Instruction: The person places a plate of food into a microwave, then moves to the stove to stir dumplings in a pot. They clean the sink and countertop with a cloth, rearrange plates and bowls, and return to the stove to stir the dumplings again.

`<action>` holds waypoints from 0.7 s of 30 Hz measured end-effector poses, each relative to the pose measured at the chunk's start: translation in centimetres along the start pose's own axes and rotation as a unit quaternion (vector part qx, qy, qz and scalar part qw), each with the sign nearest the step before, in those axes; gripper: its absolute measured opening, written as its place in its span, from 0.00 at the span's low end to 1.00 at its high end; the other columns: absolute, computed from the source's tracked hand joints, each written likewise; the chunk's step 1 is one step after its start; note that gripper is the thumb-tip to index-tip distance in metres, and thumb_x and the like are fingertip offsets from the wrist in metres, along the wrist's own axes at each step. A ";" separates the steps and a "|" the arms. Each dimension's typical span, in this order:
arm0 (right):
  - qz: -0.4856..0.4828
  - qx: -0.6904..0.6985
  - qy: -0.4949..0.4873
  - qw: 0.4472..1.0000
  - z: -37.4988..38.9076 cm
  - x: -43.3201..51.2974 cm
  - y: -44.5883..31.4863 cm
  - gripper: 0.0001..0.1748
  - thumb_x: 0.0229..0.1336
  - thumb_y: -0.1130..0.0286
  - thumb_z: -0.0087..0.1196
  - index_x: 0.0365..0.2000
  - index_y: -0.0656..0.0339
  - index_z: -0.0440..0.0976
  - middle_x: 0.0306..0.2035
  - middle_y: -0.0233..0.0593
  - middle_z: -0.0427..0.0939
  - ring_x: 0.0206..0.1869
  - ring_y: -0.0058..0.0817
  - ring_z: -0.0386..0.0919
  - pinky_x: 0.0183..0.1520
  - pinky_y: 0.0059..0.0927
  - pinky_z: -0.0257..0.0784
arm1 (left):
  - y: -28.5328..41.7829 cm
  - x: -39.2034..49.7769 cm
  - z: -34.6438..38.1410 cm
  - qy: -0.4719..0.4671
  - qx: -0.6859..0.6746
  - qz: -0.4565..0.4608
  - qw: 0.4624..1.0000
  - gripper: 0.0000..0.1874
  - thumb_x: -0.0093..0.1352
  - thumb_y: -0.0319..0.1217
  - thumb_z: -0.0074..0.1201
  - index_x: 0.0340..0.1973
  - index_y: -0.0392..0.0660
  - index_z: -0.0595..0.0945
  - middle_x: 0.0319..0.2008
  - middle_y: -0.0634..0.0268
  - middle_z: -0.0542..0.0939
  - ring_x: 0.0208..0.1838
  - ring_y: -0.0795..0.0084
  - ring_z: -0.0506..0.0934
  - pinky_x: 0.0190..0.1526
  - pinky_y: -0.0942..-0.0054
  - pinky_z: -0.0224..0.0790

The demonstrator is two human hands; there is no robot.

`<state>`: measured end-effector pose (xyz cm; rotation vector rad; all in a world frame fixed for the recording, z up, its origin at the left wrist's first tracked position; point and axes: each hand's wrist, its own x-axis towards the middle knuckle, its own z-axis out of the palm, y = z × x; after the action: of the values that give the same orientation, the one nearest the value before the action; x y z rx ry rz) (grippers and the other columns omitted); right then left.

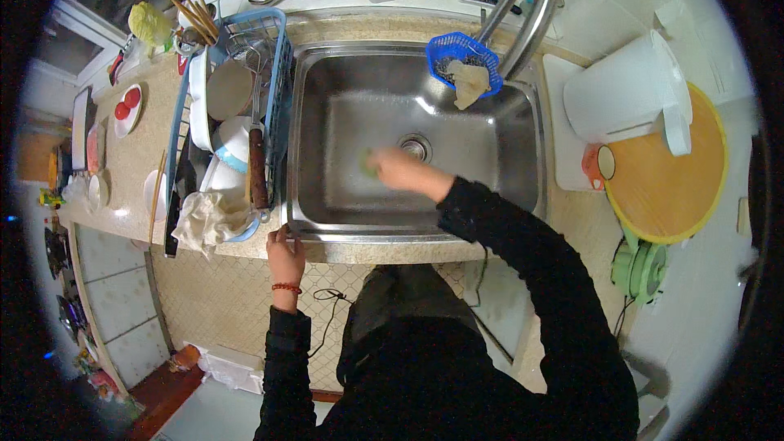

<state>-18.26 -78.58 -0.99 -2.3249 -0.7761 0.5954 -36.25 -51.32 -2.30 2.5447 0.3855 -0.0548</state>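
A stainless steel sink (pixel 355 104) lies before me. My right hand (pixel 401 170) is inside it, left of the drain strainer (pixel 414 148), and its fingers grip a small green thing (pixel 369 162) near the sink's floor. Both are blurred, so whether it is a sponge or a scrubbing pad cannot be told. At the sink's front left corner, my left hand (pixel 286 256) rests its fingertips on the counter edge, with nothing seen in it. A blue plastic basket (pixel 436 49) with a pale cloth (pixel 470 82) hangs at the back right, beside the curved metal faucet (pixel 531 18).
Left of the sink stands a blue dish rack (pixel 283 43) with bowls, a wooden-handled utensil (pixel 258 165) and a crumpled cloth (pixel 211 220). To the right are a white pitcher (pixel 618 92), an orange mug (pixel 593 165) and a round yellow-rimmed board (pixel 674 184).
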 end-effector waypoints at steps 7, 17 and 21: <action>-0.011 0.027 0.371 0.928 -5.2 12.8 1.3 0.14 0.45 0.81 0.48 0.36 0.71 0.71 0.41 0.59 0.72 0.46 0.52 0.70 0.49 0.46 0.67 | 2.3 -0.6 0.3 0.015 0.061 -0.050 0.997 0.22 0.60 0.29 0.55 0.50 0.37 0.74 0.47 0.51 0.73 0.49 0.50 0.71 0.51 0.59 0.67; -0.083 -0.108 0.347 0.928 -3.4 26.6 1.3 0.33 0.49 0.80 0.47 0.58 0.71 0.57 0.64 0.56 0.53 0.64 0.54 0.55 0.66 0.46 0.53 | 3.4 -0.8 0.0 -0.009 0.088 -0.111 0.990 0.31 0.59 0.36 0.57 0.57 0.37 0.70 0.52 0.42 0.72 0.52 0.47 0.72 0.50 0.59 0.68; -0.060 -0.247 0.259 0.932 -3.2 28.5 2.7 0.28 0.53 0.73 0.45 0.57 0.66 0.63 0.61 0.51 0.63 0.63 0.46 0.60 0.66 0.42 0.54 | 3.6 -0.7 0.0 0.004 0.079 -0.099 0.992 0.33 0.59 0.36 0.57 0.58 0.36 0.69 0.51 0.40 0.71 0.52 0.45 0.72 0.50 0.57 0.68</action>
<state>5.31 -63.00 -6.69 -2.6732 -0.8667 -0.3099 -35.88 -54.41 -0.36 2.6543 0.6599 -0.1567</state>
